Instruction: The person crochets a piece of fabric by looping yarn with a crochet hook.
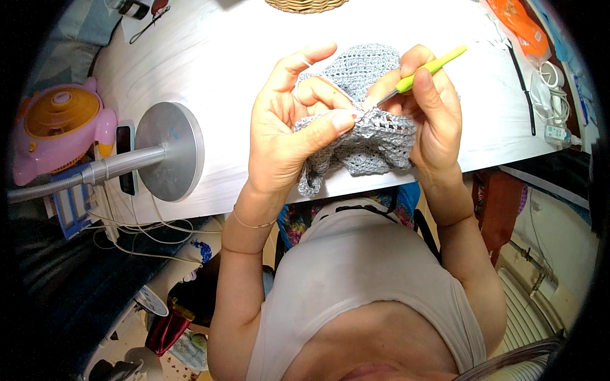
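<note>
Grey crocheted fabric [375, 149] with an openwork pattern hangs between my two hands, above the near part of the white table. My left hand [276, 130] pinches its upper edge between thumb and fingertips, and a strand of yarn runs over the raised index finger. A crochet hook [435, 66] with a lime-green handle is in my right hand [438, 124], gripped between thumb and fingers. Its grey metal shaft slants down to the left, toward the stitches by my left thumb. The hook's very tip is hidden in the work. My right hand's lower fingers lie behind the fabric.
A round grey lamp base [175, 149] with a flexible neck stands at left, beside a pink and orange toy-shaped object [67, 127]. Cords [149, 223] trail off the left table edge. A wicker basket [307, 5] sits at the far edge; an orange bag [524, 28] and white cable [554, 95] lie right.
</note>
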Tool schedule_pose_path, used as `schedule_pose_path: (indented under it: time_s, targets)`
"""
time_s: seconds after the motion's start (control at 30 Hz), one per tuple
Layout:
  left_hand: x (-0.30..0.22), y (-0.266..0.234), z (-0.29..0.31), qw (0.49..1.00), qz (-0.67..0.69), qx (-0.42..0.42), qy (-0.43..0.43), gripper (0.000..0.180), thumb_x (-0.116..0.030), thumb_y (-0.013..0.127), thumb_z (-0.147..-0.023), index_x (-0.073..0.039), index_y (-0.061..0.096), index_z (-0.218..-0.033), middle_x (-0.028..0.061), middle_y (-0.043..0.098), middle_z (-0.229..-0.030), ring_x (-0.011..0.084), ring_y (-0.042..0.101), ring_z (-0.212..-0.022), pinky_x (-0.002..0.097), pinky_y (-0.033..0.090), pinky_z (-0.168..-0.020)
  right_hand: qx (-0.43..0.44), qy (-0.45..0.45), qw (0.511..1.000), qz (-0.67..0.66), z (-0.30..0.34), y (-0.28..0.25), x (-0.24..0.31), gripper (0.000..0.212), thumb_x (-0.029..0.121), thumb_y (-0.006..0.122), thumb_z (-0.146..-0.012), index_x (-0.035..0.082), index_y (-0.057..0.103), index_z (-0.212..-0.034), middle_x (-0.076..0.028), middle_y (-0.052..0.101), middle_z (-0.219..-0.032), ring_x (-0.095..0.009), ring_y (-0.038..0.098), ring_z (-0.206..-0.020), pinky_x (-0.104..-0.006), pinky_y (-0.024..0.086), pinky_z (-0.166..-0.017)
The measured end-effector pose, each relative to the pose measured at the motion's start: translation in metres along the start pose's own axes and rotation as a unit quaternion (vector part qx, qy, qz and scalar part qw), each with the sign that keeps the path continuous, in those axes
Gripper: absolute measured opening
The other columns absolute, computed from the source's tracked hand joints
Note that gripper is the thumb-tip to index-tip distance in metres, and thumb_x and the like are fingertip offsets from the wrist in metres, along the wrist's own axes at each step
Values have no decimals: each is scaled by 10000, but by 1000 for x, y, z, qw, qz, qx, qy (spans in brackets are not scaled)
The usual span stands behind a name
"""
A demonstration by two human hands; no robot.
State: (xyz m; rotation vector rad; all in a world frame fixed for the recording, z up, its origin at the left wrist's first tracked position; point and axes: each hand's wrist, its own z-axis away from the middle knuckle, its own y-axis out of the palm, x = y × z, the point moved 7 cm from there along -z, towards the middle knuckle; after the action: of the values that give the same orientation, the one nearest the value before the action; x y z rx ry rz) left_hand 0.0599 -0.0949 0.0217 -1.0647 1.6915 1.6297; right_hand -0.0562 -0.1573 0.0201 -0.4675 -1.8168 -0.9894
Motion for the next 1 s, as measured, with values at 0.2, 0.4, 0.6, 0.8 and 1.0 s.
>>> schedule_pose_path:
  time_s: [0.2, 0.4, 0.6, 0.8, 1.0]
  targets:
    - [-3, -2, 1, 999, -38, -23, 13, 574, 52, 614, -713, 50, 331, -1213, 100, 597, -747, 75, 556, -640, 163, 438, -597, -12, -87, 993, 80, 2, 4, 14, 202, 298, 375, -918, 99, 372, -878, -133, 607, -704, -26, 380, -512, -122, 300, -477]
    - [-8, -3, 2, 989, -130, -37, 57, 555, 43, 614, -719, 47, 345, -1203, 91, 599, -745, 44, 534, -603, 143, 420, -572, 10, -115, 989, 90, 4, 4, 19, 217, 262, 425, -904, 51, 375, -894, -147, 619, -758, -33, 439, -589, -145, 353, -558]
    - [-10, -2, 6, 984, -156, -53, 69, 546, 45, 619, -718, 40, 358, -1198, 81, 604, -742, 33, 526, -600, 136, 414, -575, 1, -155, 974, 166, 9, 4, 21, 228, 308, 426, -899, 88, 366, -909, -153, 612, -750, -51, 459, -562, -162, 374, -532]
    - [-12, -3, 7, 968, -214, -79, 104, 535, 60, 617, -714, 31, 372, -1188, 77, 606, -733, 37, 528, -609, 135, 411, -571, 13, -235, 962, 138, 18, 12, 24, 203, 149, 502, -866, 18, 353, -908, -167, 605, -809, -151, 583, -733, -232, 461, -669]
    - [-22, 5, 7, 927, -307, -85, 198, 520, 62, 618, -714, 26, 382, -1176, 70, 600, -735, 45, 525, -620, 138, 413, -569, 14, -306, 924, 228, 21, 13, 32, 213, 139, 541, -840, 5, 391, -912, -170, 603, -811, -167, 595, -702, -235, 474, -626]
